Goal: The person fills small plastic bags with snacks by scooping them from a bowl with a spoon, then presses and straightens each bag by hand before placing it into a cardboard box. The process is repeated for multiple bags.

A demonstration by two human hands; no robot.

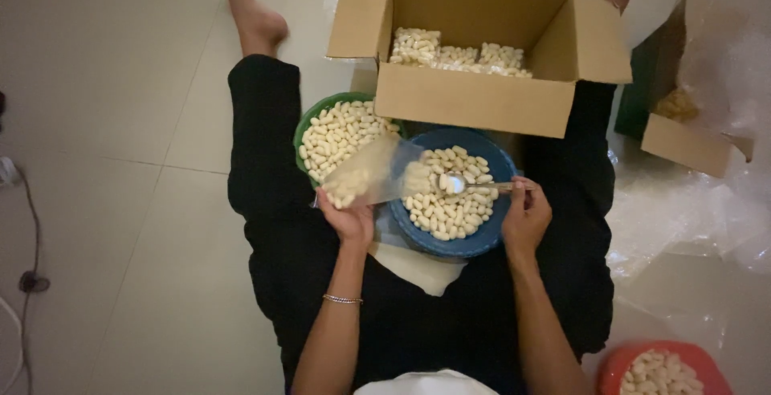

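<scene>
From the head camera, the left hand point(347, 220) was closed on the bottom of a clear plastic bag point(371, 172), which lay tilted over the gap between two bowls. The right hand point(524, 214) gripped a spoon point(475, 187) held across the blue bowl point(446, 242) of pale cashews point(446, 206), the bowl resting on the person's lap. A green bowl point(308, 122) of the same nuts sat just beside it, partly hidden by the bag. Beyond both stood an open cardboard box point(474, 102) holding filled packets. A red bowl point(634, 355) lay at the floor's lower right corner.
</scene>
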